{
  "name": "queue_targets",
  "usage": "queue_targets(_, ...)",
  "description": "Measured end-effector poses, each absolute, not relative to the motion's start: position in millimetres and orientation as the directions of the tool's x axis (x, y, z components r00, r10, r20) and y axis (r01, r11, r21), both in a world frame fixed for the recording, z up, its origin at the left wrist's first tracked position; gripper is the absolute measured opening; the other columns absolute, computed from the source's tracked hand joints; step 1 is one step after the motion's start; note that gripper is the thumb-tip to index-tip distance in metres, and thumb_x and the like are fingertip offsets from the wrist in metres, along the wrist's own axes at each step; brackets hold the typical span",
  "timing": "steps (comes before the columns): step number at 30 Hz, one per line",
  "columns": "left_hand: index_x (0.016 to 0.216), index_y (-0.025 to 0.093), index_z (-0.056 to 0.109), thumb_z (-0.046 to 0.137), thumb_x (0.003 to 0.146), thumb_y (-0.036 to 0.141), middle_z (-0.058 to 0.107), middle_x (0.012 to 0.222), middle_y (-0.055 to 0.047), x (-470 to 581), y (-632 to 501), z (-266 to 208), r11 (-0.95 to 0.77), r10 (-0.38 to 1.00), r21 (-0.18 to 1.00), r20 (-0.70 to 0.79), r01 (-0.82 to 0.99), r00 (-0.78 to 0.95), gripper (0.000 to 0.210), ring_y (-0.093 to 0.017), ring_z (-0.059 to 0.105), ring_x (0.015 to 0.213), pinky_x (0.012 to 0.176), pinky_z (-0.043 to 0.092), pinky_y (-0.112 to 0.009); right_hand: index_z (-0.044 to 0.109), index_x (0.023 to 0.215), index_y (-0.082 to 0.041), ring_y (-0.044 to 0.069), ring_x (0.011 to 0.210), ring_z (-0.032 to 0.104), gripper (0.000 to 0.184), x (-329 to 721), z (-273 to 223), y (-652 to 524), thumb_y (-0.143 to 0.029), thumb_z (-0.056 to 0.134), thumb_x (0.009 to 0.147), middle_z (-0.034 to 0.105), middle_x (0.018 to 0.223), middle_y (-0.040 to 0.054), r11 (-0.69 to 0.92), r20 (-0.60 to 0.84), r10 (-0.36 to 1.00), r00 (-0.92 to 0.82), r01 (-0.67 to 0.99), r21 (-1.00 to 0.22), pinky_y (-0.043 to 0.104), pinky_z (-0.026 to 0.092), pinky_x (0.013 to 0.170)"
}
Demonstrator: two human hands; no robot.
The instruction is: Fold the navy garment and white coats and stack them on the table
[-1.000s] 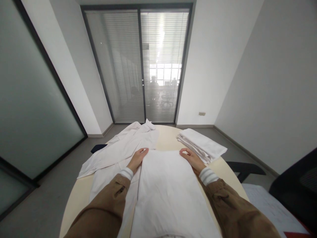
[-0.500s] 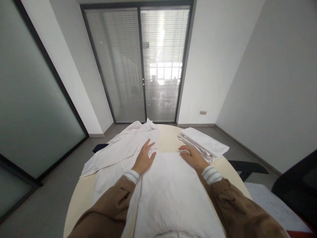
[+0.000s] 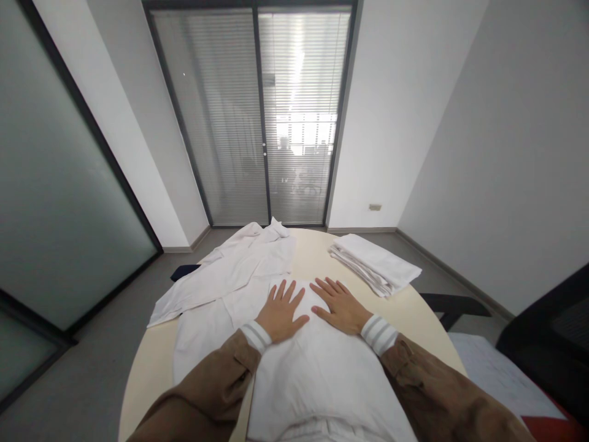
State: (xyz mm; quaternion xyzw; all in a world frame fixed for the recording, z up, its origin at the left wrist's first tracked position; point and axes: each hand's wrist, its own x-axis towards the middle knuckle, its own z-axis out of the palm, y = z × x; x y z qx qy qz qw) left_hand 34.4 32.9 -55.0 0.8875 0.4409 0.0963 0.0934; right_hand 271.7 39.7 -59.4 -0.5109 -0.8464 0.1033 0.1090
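Note:
A white garment with a gathered edge at its near end lies spread on the round table in front of me. My left hand rests flat on its far left part, fingers spread. Across from it, my right hand lies palm down on the far right part, fingers also spread. The two thumbs point toward each other with a small gap of cloth between. Left of the garment, a crumpled white shirt covers other white cloth.
A folded stack of white cloth sits at the table's far right. A dark item sticks out past the left edge. At the right stand a black chair and papers. Glass doors with blinds are beyond.
Both hands have come down onto the garment and moved toward each other, their fingers now spread flat. The right hand has shifted left, away from the folded stack.

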Motion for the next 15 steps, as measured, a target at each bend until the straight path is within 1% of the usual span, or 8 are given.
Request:
queue_targets(2,0.156,0.015,0.027,0.047,0.091,0.063,0.018,0.162,-0.021,42,16,-50,-0.627,0.772,0.246,0.067,0.740,0.632,0.083,-0.044,0.010,0.149,0.116,0.015,-0.066,0.032,0.155,-0.032,0.033,0.150,0.020,0.065,274,-62,41,-0.062,0.036,0.097,0.027,0.162,0.0043,0.456,0.102,0.889,-0.446,0.839,-0.297,0.055,0.013,0.121)
queue_targets(4,0.158,0.018,0.022,0.046,0.088,0.070,0.013,0.163,-0.021,49,-8,-45,-0.717,0.683,0.255,0.071,0.648,0.727,0.090,-0.046,0.009,0.148,0.115,0.017,-0.067,0.037,0.153,-0.032,0.030,0.149,0.022,0.057,276,-64,43,-0.054,0.030,0.100,0.031,0.161,0.0035,0.454,0.113,0.890,-0.443,0.827,-0.332,0.054,0.015,0.121)
queue_targets(6,0.157,0.029,0.026,0.043,0.090,0.070,0.010,0.164,-0.014,54,-33,-40,-0.834,0.520,0.266,0.089,0.483,0.849,0.080,-0.045,0.009,0.149,0.115,0.017,-0.067,0.042,0.150,-0.030,0.028,0.149,0.025,0.054,279,-67,46,-0.049,0.024,0.103,0.035,0.159,0.0032,0.447,0.116,0.892,-0.437,0.810,-0.380,0.053,0.016,0.121)
queue_targets(8,0.154,0.037,0.029,0.039,0.096,0.063,0.014,0.165,-0.007,56,-54,-35,-0.892,0.378,0.300,0.086,0.338,0.922,0.065,-0.041,0.012,0.149,0.116,0.016,-0.066,0.044,0.149,-0.030,0.026,0.148,0.027,0.054,282,-68,48,-0.048,0.022,0.103,0.038,0.158,0.0028,0.446,0.122,0.891,-0.437,0.794,-0.414,0.053,0.018,0.121)
queue_targets(9,0.153,0.039,0.031,0.041,0.096,0.061,0.016,0.164,-0.004,56,-61,-32,-0.904,0.320,0.321,0.078,0.280,0.944,0.062,-0.040,0.012,0.149,0.116,0.016,-0.066,0.045,0.149,-0.030,0.026,0.148,0.028,0.054,283,-69,49,-0.049,0.023,0.103,0.038,0.157,0.0025,0.450,0.124,0.889,-0.441,0.788,-0.420,0.053,0.018,0.121)
queue_targets(11,0.152,0.041,0.033,0.045,0.095,0.058,0.020,0.163,-0.001,54,-70,-28,-0.900,0.250,0.381,0.051,0.212,0.967,0.060,-0.039,0.011,0.149,0.117,0.015,-0.066,0.044,0.149,-0.031,0.026,0.148,0.028,0.054,284,-69,50,-0.051,0.026,0.102,0.037,0.158,0.0021,0.454,0.123,0.887,-0.446,0.789,-0.415,0.052,0.018,0.121)
queue_targets(13,0.151,0.040,0.036,0.050,0.095,0.054,0.024,0.162,0.000,53,-69,-23,-0.869,0.207,0.463,0.013,0.177,0.978,0.059,-0.038,0.010,0.149,0.116,0.015,-0.066,0.043,0.149,-0.030,0.026,0.148,0.028,0.055,283,-67,49,-0.052,0.026,0.102,0.037,0.158,0.0028,0.445,0.115,0.891,-0.438,0.799,-0.405,0.052,0.018,0.121)
queue_targets(15,0.147,0.037,0.046,0.052,0.095,0.051,0.032,0.159,0.000,54,-62,-16,-0.814,0.141,0.566,-0.026,0.131,0.990,0.054,-0.038,0.015,0.148,0.117,0.019,-0.063,0.044,0.149,-0.029,0.027,0.148,0.028,0.055,281,-64,47,-0.051,0.027,0.102,0.037,0.158,0.0040,0.437,0.108,0.896,-0.431,0.808,-0.396,0.052,0.018,0.121)
